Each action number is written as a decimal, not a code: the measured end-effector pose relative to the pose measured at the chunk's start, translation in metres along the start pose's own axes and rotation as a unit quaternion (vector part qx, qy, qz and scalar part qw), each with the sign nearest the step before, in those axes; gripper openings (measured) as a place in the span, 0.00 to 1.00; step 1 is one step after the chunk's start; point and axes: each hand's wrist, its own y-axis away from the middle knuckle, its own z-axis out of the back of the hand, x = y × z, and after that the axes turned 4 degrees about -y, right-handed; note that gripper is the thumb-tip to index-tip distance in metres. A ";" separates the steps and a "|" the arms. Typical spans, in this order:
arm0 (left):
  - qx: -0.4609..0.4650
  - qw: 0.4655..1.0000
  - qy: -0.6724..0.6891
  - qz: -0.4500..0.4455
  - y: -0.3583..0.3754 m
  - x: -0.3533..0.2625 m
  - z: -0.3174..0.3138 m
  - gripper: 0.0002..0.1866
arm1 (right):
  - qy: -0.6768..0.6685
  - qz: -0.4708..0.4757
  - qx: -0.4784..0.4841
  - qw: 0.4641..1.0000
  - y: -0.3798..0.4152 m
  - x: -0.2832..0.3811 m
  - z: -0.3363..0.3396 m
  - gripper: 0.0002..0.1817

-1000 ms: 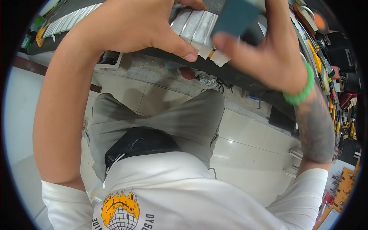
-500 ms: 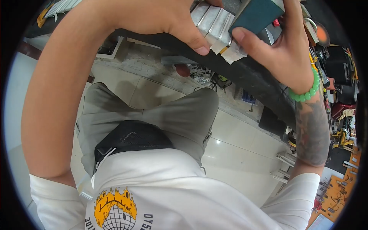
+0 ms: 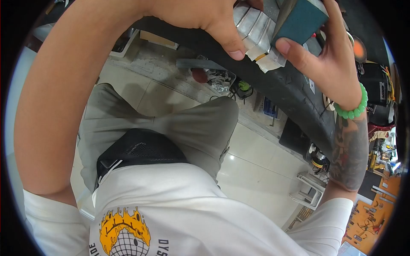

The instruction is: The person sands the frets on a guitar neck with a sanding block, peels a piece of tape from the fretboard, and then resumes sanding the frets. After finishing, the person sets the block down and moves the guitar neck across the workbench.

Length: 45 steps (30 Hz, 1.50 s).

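A row of silver, flat-sided metal blocks (image 3: 256, 30) stands side by side at the top of the view, with torn whitish tape (image 3: 270, 62) along the near end. Against its right side sits a block with a dark teal face (image 3: 300, 22). My left hand (image 3: 205, 19) is closed on the silver row from the left, its thumb on the near edge and fingertips at the far side. From the right, my right hand (image 3: 329, 59) grips the teal block. Its thumb presses the near corner where the two meet; most of its fingers are hidden behind.
A black-covered worktop edge (image 3: 294, 94) runs below the hands. Under it, a shelf holds a tray of small clutter (image 3: 218, 81) and a blue basket (image 3: 270, 106). A white stool (image 3: 308, 190) stands on the tiled floor. An orange pegboard with tools (image 3: 371, 217) is at lower right.
Both hands and the blocks sit further right in the view, slightly lower, as the camera has shifted. The grip on the blocks looks the same.
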 end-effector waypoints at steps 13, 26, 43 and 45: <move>0.073 0.997 0.030 -0.024 0.004 -0.008 0.020 0.35 | 0.050 -0.064 0.091 0.993 -0.011 0.022 0.017 0.49; 0.001 0.999 -0.051 -0.013 0.003 0.002 0.000 0.42 | -0.170 -0.328 -0.018 0.929 0.002 0.011 -0.002 0.52; 0.085 0.993 0.026 0.079 -0.014 -0.017 0.015 0.39 | -0.152 -0.176 -0.201 0.952 0.008 0.062 -0.037 0.44; 0.059 0.997 0.037 0.033 -0.009 0.000 0.005 0.39 | -0.202 -0.162 -0.165 0.952 0.011 -0.003 -0.031 0.43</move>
